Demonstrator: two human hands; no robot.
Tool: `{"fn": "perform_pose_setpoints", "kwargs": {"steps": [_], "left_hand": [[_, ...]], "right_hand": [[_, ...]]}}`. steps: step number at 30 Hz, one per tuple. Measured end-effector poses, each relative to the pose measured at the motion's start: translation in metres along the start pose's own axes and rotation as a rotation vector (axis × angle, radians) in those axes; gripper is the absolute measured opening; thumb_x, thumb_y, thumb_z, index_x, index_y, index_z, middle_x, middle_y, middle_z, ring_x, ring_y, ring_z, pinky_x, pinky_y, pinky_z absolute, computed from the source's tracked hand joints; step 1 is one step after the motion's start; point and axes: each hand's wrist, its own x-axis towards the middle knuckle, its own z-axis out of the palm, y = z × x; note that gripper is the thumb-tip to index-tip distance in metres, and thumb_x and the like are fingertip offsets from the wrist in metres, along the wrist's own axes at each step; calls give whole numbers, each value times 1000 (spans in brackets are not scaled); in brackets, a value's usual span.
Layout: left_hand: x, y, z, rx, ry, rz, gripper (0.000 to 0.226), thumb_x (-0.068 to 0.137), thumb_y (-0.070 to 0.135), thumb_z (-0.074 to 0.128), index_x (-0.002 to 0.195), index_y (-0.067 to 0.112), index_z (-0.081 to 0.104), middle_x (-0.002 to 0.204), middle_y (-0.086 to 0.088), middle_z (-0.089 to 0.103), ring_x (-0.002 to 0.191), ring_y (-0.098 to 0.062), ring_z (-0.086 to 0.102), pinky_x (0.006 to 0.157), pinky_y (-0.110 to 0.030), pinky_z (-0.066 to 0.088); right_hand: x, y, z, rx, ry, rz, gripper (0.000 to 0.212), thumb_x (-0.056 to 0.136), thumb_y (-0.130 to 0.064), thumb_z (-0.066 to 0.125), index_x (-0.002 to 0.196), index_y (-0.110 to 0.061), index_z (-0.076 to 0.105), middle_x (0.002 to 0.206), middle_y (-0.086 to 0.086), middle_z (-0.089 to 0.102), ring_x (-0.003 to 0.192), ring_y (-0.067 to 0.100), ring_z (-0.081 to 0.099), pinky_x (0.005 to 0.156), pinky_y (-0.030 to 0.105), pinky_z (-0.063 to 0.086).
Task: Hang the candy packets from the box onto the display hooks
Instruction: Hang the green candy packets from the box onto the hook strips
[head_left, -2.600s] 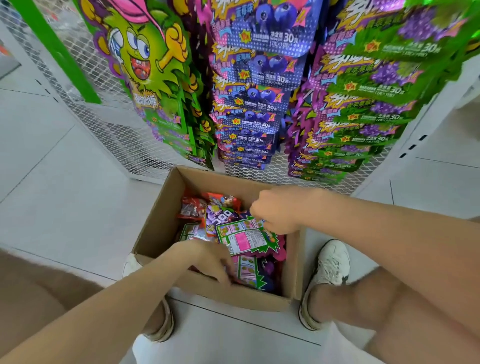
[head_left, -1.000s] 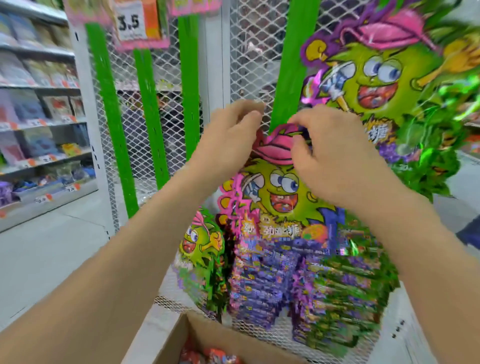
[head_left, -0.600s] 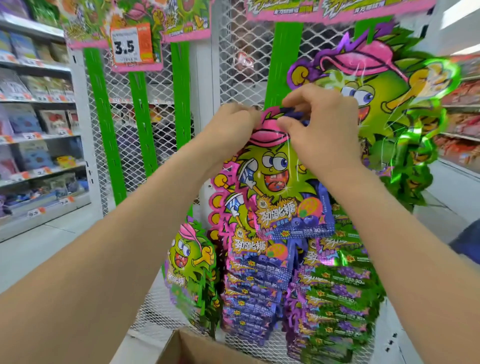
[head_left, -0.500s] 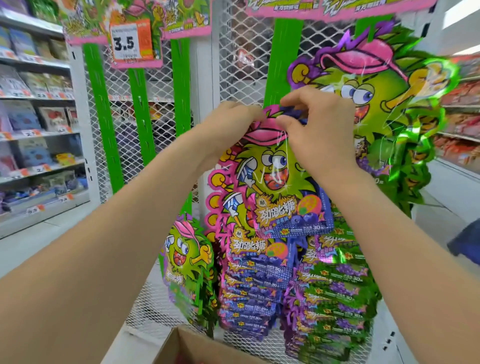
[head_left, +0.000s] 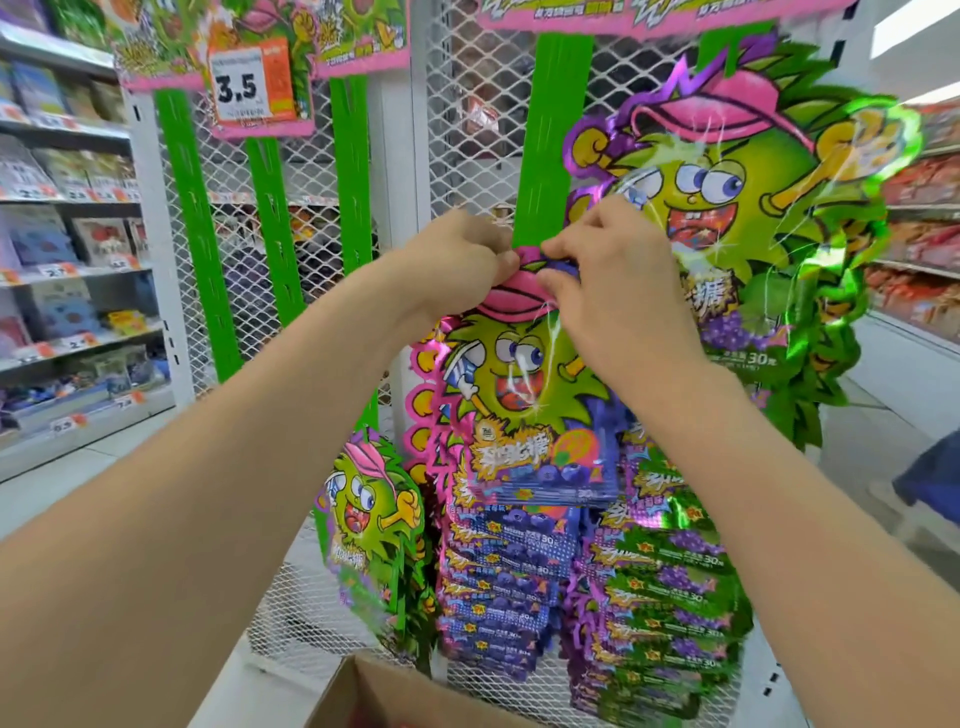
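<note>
Left hand (head_left: 457, 260) and right hand (head_left: 618, 291) are pinching a shiny green-monster candy packet (head_left: 519, 395) by its pink top; white mesh rack (head_left: 467, 130) and shop shelves (head_left: 67, 234) are standing behind.

Both bare forearms reach up and forward, converging at the middle. The left hand (head_left: 462, 260) and right hand (head_left: 618, 280) sit almost touching, fingers curled, pinching the top of a candy packet (head_left: 519, 384)

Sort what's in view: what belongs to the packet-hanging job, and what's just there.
Job: shiny green-monster candy packet with blue base, pinched at its pink top by left hand and right hand; brown cardboard box; white wire-mesh display panel.
Just there: orange 3.5 price card; grey shelves of goods on the left.
</note>
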Motion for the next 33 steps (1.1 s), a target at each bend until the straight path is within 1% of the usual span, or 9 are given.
{"fn": "perform_pose_setpoints", "kwargs": {"steps": [2,6,11,15,17,24,26,29,33], "left_hand": [[-4,-3,0,13,-21,34,24,107,12,60,85,17,70,84,-4,67,86,-23,59,78,-32,47],[-6,-5,2,-18,-45,57,16,105,11,61,115,11,74,111,-16,78,109,-30,72,105,-47,54],[-11,-3,-3,-140,-69,35,14,106,18,62,100,25,72,85,13,74,80,-1,68,76,-14,51],[-9,2,-8,-180,-35,-23,48,102,56,57,131,20,70,117,5,76,111,-14,68,108,-35,47],[-6,8,-9,-164,-37,-27,53,95,65,57,125,23,73,123,-1,77,119,-21,70,116,-44,45],[4,17,-10,-236,-82,-145,75,75,77,59,122,22,75,117,1,80,113,-23,74,113,-48,48],[0,22,-9,-244,-69,-156,68,85,75,57,124,22,73,121,1,78,117,-21,71,111,-41,47],[0,22,-8,-218,-62,-145,51,106,61,50,113,17,75,106,0,82,106,-17,74,85,-26,48],[-3,17,-7,-279,-93,-111,46,109,54,48,112,16,74,107,-2,82,113,-22,73,108,-39,48]], "right_hand": [[-6,-1,1,-37,-21,-10,17,90,-15,80,104,-6,78,100,14,63,97,35,63,85,41,52],[-11,-9,0,-97,-7,5,14,90,-11,77,101,-7,69,102,14,64,100,35,60,87,43,48],[-15,-15,0,-249,-29,2,22,84,-9,72,101,-13,60,99,9,65,97,34,57,84,42,41],[-18,-20,-4,-347,48,-6,23,86,-13,70,105,-18,57,93,4,66,96,32,57,81,42,34],[-13,-23,-7,-339,126,18,21,88,-13,68,106,-19,58,90,1,67,94,31,58,80,42,31],[10,-18,-19,-197,165,207,16,103,-26,57,118,-21,59,105,-1,73,106,31,62,88,43,29],[14,-15,-19,-177,119,229,18,103,-28,57,119,-22,60,106,-1,73,108,31,62,91,42,29],[17,-12,-17,-171,76,250,19,101,-29,59,119,-22,61,106,-1,72,108,31,61,92,42,28],[20,-12,-20,-151,37,268,19,101,-29,60,118,-23,62,105,-1,72,110,30,60,92,42,26]]}}
